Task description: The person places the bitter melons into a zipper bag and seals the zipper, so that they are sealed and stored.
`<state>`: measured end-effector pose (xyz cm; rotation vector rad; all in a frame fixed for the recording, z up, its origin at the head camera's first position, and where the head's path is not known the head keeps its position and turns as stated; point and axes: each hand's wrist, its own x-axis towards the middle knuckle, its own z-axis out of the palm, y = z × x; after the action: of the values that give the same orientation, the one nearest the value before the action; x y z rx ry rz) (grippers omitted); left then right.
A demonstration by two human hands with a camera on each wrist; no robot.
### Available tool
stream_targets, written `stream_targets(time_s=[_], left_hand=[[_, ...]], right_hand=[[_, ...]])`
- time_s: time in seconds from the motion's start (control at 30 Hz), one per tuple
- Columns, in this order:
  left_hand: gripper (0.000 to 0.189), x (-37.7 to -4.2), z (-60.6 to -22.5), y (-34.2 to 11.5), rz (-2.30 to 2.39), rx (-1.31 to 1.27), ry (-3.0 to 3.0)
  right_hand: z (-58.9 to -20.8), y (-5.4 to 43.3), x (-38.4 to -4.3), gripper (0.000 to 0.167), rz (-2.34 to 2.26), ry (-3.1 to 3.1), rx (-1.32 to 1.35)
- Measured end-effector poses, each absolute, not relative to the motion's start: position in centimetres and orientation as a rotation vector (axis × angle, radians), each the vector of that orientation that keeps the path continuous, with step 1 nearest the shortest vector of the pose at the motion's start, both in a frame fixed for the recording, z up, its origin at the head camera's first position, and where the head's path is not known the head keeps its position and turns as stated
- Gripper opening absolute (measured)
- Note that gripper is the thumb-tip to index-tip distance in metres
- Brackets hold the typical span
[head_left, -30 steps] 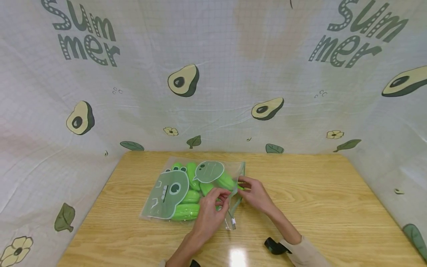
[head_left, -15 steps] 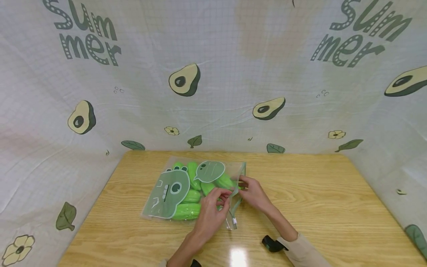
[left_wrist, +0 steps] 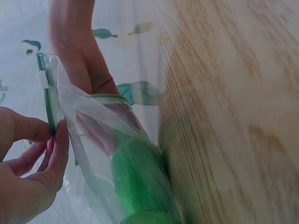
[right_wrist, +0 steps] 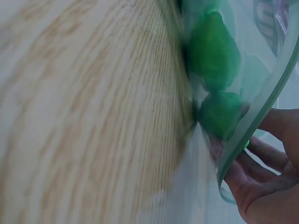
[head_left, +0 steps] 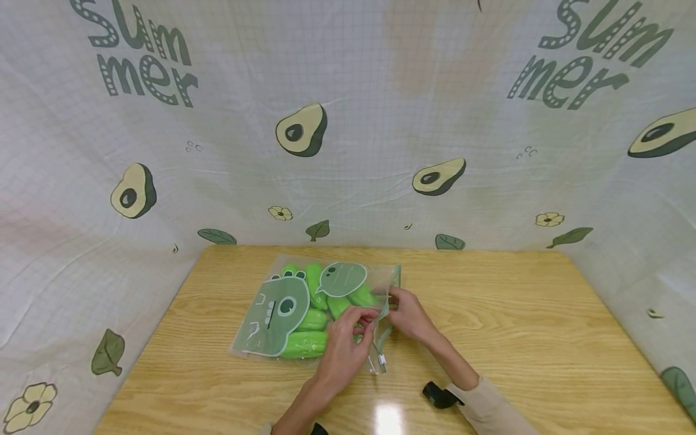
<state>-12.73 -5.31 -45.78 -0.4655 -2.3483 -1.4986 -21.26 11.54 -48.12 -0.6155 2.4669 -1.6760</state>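
A clear zip bag [head_left: 380, 275], printed with a green cartoon monster, lies on the table with its mouth to the right. Several bright green, ribbed, cucumber-like vegetables [head_left: 304, 344] fill it. My left hand [head_left: 344, 344] pinches the near lip of the mouth between thumb and fingers, close to the white slider [left_wrist: 43, 78]. My right hand [head_left: 410, 317] reaches in through the mouth, thumb and fingers around the end of a green vegetable [right_wrist: 222, 114]. Seen through the plastic, its fingertips are partly hidden by the green zip strip [right_wrist: 261, 109].
The wooden table [head_left: 516, 326] extends to both sides of the bag. Behind and beside it hangs a pale cloth [head_left: 370, 133] with avocado prints. A black strap mount [head_left: 437, 396] sits at my right wrist, beside a beige sleeve [head_left: 484, 402].
My right hand has moved slightly left, deeper into the bag's mouth. The green tip that showed between its fingers is now hidden in the head view. My left hand keeps its pinch.
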Motion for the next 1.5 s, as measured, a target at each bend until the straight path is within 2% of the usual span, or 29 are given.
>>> stream_targets(time_s=[0.5, 0.9, 1.23, 1.5], left_hand=[[0.024, -12.7, -45.8, -5.5, -1.486, -0.504, -2.328], [0.023, -12.6, -45.6, -5.4, -1.496, -0.508, -2.338], [0.021, -12.4, -45.5, -5.5, -1.493, -0.488, -2.357], [0.020, -12.4, -45.5, -5.5, -1.520, -0.484, -2.364]], right_hand=[[-48.3, 10.5, -21.5, 0.033, -1.661, 2.537, -0.608], [-48.5, 9.8, -21.9, 0.026, -1.612, 2.624, -0.614], [-48.8, 9.8, -22.1, 0.027, -1.675, 2.574, -0.669], [-48.7, 9.8, -22.1, 0.025, -1.667, 2.590, -0.581]])
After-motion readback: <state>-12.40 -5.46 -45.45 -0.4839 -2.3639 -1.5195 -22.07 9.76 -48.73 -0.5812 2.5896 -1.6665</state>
